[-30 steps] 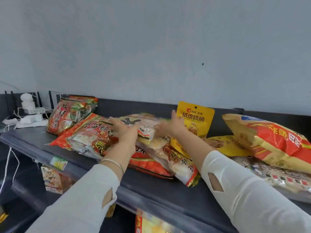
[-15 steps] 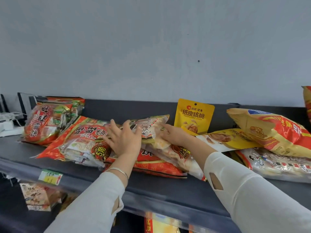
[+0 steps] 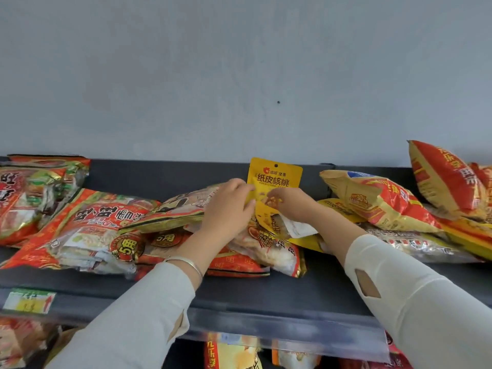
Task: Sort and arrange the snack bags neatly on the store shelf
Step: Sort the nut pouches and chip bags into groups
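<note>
The yellow pouch (image 3: 275, 174) is being pinched by the right hand (image 3: 291, 206); the left hand (image 3: 229, 209), spread, is pressing the pile (image 3: 170, 211). Slick bags may be dragged off the shelf (image 3: 292, 294).

walnut pouch (image 3: 275, 174) upright behind snack bag pile (image 3: 165, 230), mid shelf (image 3: 306, 294).
</note>
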A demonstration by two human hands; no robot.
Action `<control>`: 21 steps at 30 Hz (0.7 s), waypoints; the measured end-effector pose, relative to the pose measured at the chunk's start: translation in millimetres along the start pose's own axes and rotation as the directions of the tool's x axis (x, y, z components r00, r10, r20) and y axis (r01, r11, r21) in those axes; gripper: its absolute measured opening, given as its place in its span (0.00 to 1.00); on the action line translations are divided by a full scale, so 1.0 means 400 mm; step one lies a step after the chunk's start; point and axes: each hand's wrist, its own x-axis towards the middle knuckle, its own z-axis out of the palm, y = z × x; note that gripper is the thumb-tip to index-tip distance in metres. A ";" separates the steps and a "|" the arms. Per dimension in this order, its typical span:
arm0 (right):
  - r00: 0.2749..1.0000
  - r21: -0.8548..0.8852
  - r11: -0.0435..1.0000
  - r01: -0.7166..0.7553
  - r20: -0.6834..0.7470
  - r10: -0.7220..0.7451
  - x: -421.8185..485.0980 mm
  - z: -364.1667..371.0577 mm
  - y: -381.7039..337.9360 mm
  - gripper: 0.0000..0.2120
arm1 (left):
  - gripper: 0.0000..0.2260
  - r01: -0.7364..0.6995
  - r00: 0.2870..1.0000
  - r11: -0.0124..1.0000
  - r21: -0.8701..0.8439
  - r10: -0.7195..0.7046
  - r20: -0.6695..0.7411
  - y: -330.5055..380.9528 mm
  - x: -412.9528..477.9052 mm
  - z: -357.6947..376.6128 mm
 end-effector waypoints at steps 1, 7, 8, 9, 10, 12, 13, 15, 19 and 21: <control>0.999 -0.023 0.999 -0.026 0.038 0.027 -0.006 -0.017 0.029 0.22 | 0.16 0.003 0.998 0.998 -0.066 0.002 0.067 0.027 0.013 0.017; 0.901 -0.179 0.983 -0.040 0.420 0.113 -0.039 -0.053 0.158 0.41 | 0.25 0.265 0.885 0.964 0.005 -0.246 0.395 0.060 0.077 0.152; 0.895 -0.217 0.976 -0.023 0.431 0.116 -0.035 -0.049 0.167 0.43 | 0.25 0.310 0.864 0.951 0.021 -0.290 0.412 0.052 0.084 0.166; 0.894 -0.247 0.969 0.001 0.434 0.109 -0.028 -0.051 0.176 0.44 | 0.25 0.343 0.848 0.939 0.026 -0.322 0.421 0.050 0.094 0.181; 0.894 -0.273 0.961 0.034 0.439 0.093 -0.024 -0.055 0.180 0.44 | 0.25 0.367 0.838 0.930 0.030 -0.345 0.423 0.050 0.104 0.192; 0.875 -0.292 0.952 0.088 0.479 0.066 -0.014 -0.071 0.186 0.44 | 0.24 0.397 0.827 0.917 0.026 -0.370 0.424 0.050 0.127 0.207; 0.855 -0.290 0.951 0.106 0.515 0.062 -0.012 -0.081 0.190 0.45 | 0.24 0.409 0.823 0.912 0.024 -0.380 0.423 0.050 0.138 0.211; 0.820 -0.316 0.938 0.144 0.569 0.066 -0.019 -0.097 0.201 0.49 | 0.23 0.422 0.815 0.906 0.040 -0.398 0.421 0.052 0.154 0.217; 0.889 -0.392 0.920 0.030 0.431 0.155 -0.024 -0.061 0.246 0.49 | 0.25 0.352 0.817 0.913 0.206 -0.407 0.409 0.061 0.165 0.239; 0.941 -0.341 0.940 0.034 0.327 0.084 -0.015 -0.039 0.255 0.35 | 0.27 0.332 0.811 0.910 0.250 -0.410 0.417 0.064 0.171 0.247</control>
